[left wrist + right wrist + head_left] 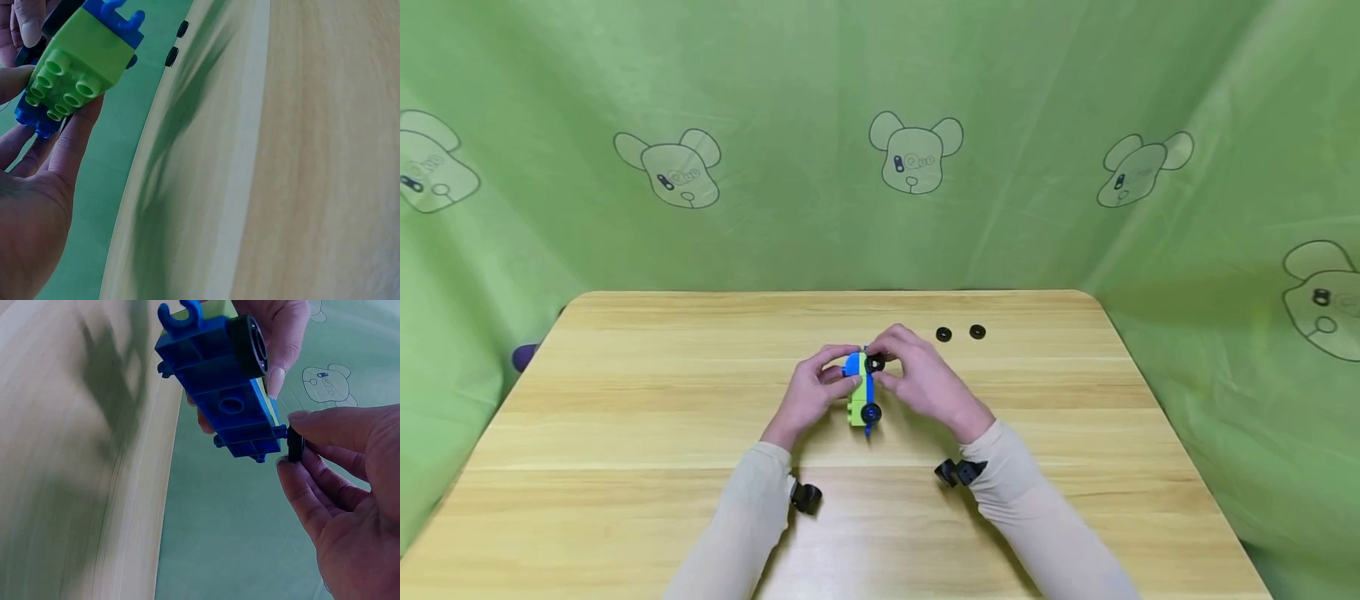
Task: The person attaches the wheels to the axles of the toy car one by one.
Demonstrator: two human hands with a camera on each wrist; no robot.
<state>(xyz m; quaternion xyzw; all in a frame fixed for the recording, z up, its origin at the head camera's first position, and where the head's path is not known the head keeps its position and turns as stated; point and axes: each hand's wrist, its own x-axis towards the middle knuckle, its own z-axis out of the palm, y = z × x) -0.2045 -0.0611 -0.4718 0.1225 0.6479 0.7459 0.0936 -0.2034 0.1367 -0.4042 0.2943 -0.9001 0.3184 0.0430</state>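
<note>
Head view, and here's the car (859, 398) right between the grips: left hand (808, 389) pinching its body between thumb and fingers, right hand (928, 382) pinching a wheel (871, 365) at its far end. The car is over on its side, long axis running away from the person, hook (868, 432) pointing back at them, fitted wheel (871, 413) facing up on the near side of both grips. Beyond the right hand, two loose wheels (977, 332) on the table (625, 375).

Over to the left wrist: studs (82, 86) in plain sight, the hook end jutting out past the left thumb, away from the palm, the axis slanting down into the fingers. For my money, that hold wants to stay firm, so the body can't twist under a push.

Right wrist now, and this is the close call! The base (219, 387) faces us, hook at the end farthest from the right fingertips; the wheel sits between thumb and fingers, just at the peg (279, 432). It doesn't look pushed home. Best here, I'd say: square the hub to the peg, press straight along it, thumb off the hole.
</note>
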